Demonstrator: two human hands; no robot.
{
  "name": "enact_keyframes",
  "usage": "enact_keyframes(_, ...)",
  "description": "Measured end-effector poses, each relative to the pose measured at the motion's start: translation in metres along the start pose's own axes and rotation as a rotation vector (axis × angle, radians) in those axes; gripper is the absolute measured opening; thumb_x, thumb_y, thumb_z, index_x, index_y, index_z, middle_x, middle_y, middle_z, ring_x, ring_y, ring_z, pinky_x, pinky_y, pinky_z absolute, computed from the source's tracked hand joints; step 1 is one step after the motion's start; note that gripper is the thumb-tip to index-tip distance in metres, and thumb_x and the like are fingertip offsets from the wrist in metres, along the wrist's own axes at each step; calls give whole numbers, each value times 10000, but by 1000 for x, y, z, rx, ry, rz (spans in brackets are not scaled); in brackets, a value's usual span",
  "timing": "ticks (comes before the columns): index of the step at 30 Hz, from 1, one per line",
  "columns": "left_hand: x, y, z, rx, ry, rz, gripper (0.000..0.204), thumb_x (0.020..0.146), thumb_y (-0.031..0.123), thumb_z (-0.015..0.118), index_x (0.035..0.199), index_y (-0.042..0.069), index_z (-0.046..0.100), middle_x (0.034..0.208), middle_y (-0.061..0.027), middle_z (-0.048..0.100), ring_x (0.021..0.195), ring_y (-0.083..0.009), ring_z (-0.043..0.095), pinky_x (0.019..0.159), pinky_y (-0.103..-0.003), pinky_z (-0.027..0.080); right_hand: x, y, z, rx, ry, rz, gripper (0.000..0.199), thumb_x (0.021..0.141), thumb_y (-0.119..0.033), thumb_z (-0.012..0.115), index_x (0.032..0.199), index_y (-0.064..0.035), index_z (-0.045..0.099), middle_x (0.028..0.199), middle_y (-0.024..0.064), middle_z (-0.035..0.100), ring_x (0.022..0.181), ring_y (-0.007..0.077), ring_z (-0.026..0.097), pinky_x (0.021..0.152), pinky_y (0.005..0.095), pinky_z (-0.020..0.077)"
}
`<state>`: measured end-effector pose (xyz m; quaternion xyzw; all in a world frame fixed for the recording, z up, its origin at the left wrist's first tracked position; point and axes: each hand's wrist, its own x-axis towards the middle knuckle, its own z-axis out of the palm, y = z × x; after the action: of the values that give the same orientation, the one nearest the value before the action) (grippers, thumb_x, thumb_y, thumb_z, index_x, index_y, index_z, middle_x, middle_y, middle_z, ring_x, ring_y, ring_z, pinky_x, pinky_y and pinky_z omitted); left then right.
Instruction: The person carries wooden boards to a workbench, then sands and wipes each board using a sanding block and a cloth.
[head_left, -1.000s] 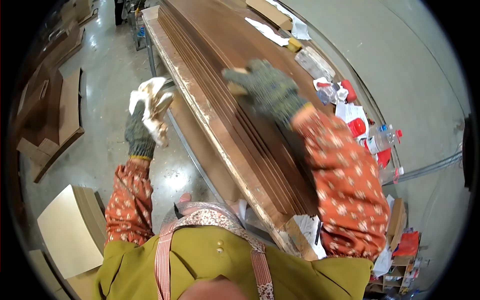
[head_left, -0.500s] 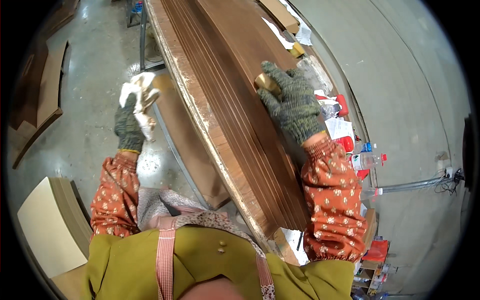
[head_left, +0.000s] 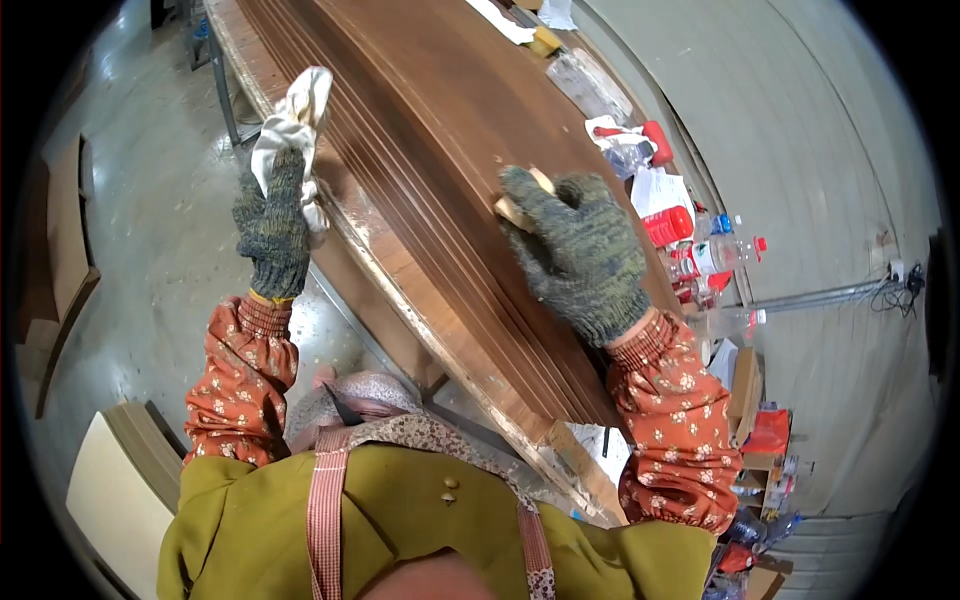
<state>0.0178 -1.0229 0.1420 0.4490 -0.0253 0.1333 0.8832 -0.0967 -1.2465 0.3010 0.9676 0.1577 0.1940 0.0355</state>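
My left hand (head_left: 273, 215), in a dark knitted glove, grips a crumpled white rag (head_left: 290, 125) beside the left edge of the workbench (head_left: 385, 262). A stack of long brown boards (head_left: 400, 60) lies along the bench, their edges stepped on the left side. Over the top board, my right hand (head_left: 580, 250), gloved alike, is closed around a small tan block (head_left: 515, 213). The block shows only in part between thumb and fingers, and whether it touches the board is hard to tell. Small light flecks are near it.
Right of the boards are plastic bottles (head_left: 715, 256), a red container (head_left: 668, 227), papers (head_left: 660, 190) and a clear wrapped bundle (head_left: 590, 85), with a grey wall (head_left: 800, 150) beyond. Pale panels (head_left: 120, 500) stand on the floor at lower left; brown cardboard pieces (head_left: 72, 225) are farther left.
My left hand has brought the rag up and toward the bench edge. My right hand has shifted slightly nearer me with the block. The whole view has also turned a little.
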Motion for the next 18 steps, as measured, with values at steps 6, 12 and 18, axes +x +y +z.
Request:
enact_keyframes(6, -12, 46, 57, 654, -131, 519, 241, 894, 131, 590, 1097, 0, 590, 966, -89, 648, 800, -137, 624, 716, -253, 505, -91, 1, -44, 47, -134, -18, 452, 743, -130, 672, 1185, -141, 576, 946, 130, 565, 797, 289, 559, 648, 394, 478)
enact_keyframes(12, -23, 33, 108, 449, -527, 490, 288, 813, 124, 668, 1093, 65, 631, 1034, -86, 657, 981, -244, 608, 896, -358, 461, -150, -9, -68, 5, -170, 52, 506, 721, -107, 669, 1214, -135, 558, 981, 136, 563, 808, 289, 569, 641, 391, 487)
enact_keyframes(18, -14, 5, 115, 849, -668, 942, 312, 831, 65, 604, 1142, 50, 605, 1144, -130, 607, 1087, -295, 549, 959, -392, 397, -93, 3, -19, -9, 40, -74, 417, 783, -91, 553, 1195, -149, 560, 908, 102, 572, 776, 254, 572, 613, 372, 490)
